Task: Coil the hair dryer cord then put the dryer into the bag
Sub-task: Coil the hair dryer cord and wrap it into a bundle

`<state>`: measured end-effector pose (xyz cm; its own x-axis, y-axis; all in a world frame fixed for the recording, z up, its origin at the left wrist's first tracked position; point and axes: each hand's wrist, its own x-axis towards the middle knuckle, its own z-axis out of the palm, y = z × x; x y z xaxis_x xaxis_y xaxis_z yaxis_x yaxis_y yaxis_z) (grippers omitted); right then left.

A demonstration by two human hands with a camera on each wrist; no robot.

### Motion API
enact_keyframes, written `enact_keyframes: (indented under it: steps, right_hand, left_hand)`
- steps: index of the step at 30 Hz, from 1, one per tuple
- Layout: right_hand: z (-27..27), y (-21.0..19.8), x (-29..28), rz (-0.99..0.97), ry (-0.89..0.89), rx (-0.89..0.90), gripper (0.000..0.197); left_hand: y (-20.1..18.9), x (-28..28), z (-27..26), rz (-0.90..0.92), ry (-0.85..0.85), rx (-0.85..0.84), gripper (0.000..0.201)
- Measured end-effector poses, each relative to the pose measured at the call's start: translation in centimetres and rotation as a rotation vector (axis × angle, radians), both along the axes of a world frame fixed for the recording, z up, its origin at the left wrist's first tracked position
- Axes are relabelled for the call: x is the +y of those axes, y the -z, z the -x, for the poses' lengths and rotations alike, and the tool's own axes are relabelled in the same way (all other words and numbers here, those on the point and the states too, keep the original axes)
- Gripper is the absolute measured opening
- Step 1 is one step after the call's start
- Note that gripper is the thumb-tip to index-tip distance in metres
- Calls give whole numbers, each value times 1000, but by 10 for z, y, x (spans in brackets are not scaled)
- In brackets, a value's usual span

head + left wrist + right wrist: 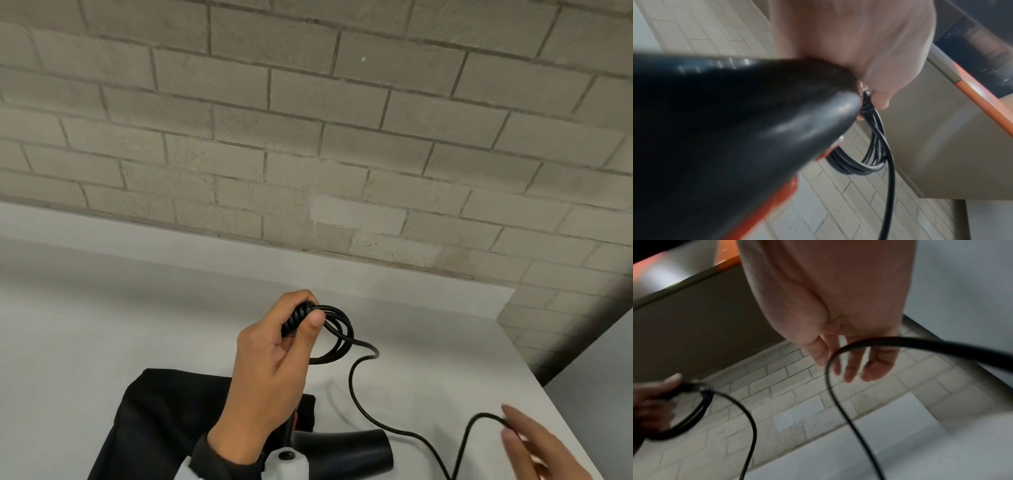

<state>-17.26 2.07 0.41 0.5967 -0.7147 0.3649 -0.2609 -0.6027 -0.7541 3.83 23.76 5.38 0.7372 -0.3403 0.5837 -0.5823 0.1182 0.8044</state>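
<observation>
**Coil pinned in my left hand, slack cord fed by the right**

I had my left hand [270, 363] raised over the white table [102, 308], fingers and thumb curled round the ribbed strain relief at the end of the hair dryer's [342, 448] handle, with the finished loops of the cord [352, 383] pinched against it. Holding there made sense to me: the loops hung free beside the thumb, and the dryer's weight hung below my wrist, its black body low in the head view.

From the coil the loose cord snaked down and across the table toward my right hand [534, 448], which lay flat with straight fingers, the cord running under or against the fingertips. I judged it was guiding slack rather than gripping. The plug end was out of sight.

The black bag [164, 418] lay flat on the table just under my left forearm, close by for the drop. I could not tell where its mouth was. Only a few loops were made, so I reckoned the coiling was well short of done.
</observation>
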Motion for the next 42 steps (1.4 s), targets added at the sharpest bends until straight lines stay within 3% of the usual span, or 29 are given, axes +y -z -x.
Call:
enact_keyframes:
  steps: [2, 3, 6, 9, 11, 14, 18, 24, 28, 35, 42]
  right_hand:
    - [-21, 1, 9, 152, 108, 11, 48]
    - [-36, -9, 17, 155, 35, 14, 55]
    - [-67, -33, 39, 226, -183, 45, 49]
    - [-84, -37, 58, 163, -439, 153, 55]
    - [-93, -42, 63, 172, -529, 182, 39]
    - [-95, -52, 68, 210, -541, -16, 7]
    - [-95, -72, 70, 417, -547, -202, 13]
    - [-104, -101, 71, 438, -570, -247, 10]
    - [-111, -113, 74, 385, -603, -248, 10]
    - [-122, -116, 75, 263, -627, -257, 12]
    - [-132, -102, 71, -128, -611, -269, 12]
  left_hand:
    - [-1, -1, 2, -4, 4, 7, 15]
    - [-2, -1, 3, -7, 7, 9, 15]
    - [-2, -3, 6, -14, 13, 0, 14]
    - [-3, -4, 8, -34, 0, -12, 11]
    - [-5, -3, 8, -33, -16, -3, 9]
    - [-5, -3, 7, -18, -47, 18, 9]
    - [-6, -5, 8, -32, -60, 13, 13]
    - [-4, -6, 11, -48, 20, -43, 25]
    - [-5, -3, 15, -74, 26, -104, 39]
    - [-4, -6, 17, -56, 22, -125, 24]
    - [0, -7, 17, -6, 96, -80, 21]
